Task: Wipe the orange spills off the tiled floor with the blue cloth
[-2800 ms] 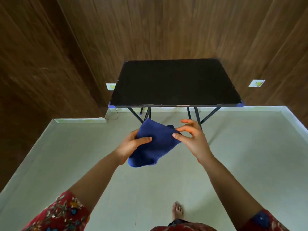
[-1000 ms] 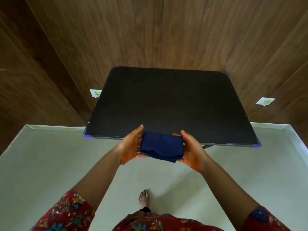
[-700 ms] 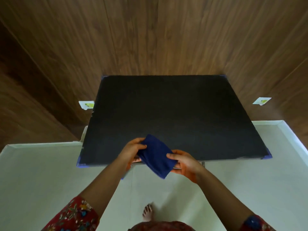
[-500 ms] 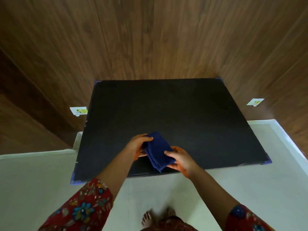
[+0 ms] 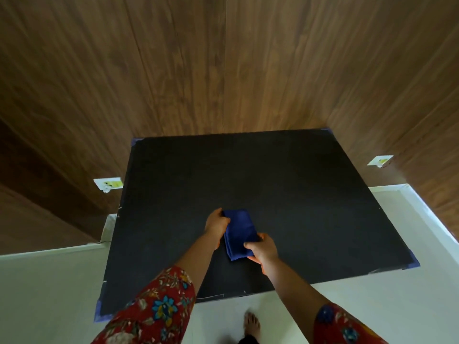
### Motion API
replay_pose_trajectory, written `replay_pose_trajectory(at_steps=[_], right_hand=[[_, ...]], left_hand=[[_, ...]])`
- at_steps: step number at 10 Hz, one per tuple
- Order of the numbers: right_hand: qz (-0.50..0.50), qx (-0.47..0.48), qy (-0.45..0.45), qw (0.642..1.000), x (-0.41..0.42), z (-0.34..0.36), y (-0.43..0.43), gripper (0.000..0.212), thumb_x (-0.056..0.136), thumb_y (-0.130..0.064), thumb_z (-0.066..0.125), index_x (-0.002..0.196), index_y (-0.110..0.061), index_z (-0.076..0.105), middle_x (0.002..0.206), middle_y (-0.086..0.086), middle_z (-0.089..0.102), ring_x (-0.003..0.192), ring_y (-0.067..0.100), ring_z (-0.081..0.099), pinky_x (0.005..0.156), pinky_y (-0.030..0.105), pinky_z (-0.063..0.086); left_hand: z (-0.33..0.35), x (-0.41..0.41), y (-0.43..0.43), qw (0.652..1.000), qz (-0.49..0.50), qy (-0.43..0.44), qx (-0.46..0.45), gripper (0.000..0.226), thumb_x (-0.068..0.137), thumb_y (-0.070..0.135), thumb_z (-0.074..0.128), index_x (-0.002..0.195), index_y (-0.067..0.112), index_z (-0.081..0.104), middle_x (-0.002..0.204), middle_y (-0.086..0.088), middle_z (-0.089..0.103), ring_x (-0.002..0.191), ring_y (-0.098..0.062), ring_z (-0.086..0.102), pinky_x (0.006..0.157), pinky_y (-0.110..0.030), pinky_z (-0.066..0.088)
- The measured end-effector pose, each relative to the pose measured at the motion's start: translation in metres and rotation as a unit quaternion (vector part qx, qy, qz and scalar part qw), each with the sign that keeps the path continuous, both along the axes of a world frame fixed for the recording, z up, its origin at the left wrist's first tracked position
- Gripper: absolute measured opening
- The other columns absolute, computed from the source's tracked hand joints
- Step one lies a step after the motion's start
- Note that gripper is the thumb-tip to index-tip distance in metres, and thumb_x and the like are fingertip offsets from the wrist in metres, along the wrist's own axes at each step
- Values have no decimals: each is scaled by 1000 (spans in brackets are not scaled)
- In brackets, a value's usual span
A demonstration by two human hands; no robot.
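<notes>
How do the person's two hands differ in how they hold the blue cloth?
The left hand grips the blue cloth at its far end; the right hand grips its near end. The left hand is at the cloth's left edge, the right hand at its right. Both pinch the folded cloth over the black table.

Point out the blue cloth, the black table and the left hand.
blue cloth (image 5: pixel 239 230), head view, folded top face.
black table (image 5: pixel 298 194), head view, bare tabletop.
left hand (image 5: pixel 215 224), head view, back of hand.
</notes>
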State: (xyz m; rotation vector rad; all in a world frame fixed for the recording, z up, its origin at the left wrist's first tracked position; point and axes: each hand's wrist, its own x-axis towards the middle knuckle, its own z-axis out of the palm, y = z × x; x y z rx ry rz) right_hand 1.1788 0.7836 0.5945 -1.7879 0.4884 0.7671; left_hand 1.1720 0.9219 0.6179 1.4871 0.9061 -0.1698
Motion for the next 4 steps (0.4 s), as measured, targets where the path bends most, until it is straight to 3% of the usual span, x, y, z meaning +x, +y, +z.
replay_pose_trajectory(at_steps=[1,2,3,4], right_hand=[[46,-58,-38,996,-2,3,-4,38,83,-14,72,119,-10,57,113,13,63,98,29,63,83,40,56],[84,-94,-62,990,-8,6,-16,35,81,-23,72,111,-11,60,102,10,65,87,26,64,82,41,56],[89,-82,-49,991,-19,2,-35,52,80,-24,73,127,-8,56,116,15,66,104,32,64,95,48,51],[66,-65,-55,994,-33,3,-57,48,83,-21,72,127,-6,58,116,15,67,106,32,65,99,46,50]], left_hand=[[3,-7,-2,1000,29,3,-2,66,93,5,52,152,10,23,151,-12,39,132,-28,44,100,-31,37],[6,-16,-3,998,60,-28,-15,67,93,4,53,152,14,23,148,-12,42,126,-25,50,92,-24,39],[11,-27,-3,996,79,-51,-11,56,92,3,54,144,13,38,136,-14,54,100,-19,60,74,-22,45],[18,-45,-10,994,75,-75,-22,45,92,4,55,136,9,47,129,-17,59,105,-24,60,71,-25,43]])
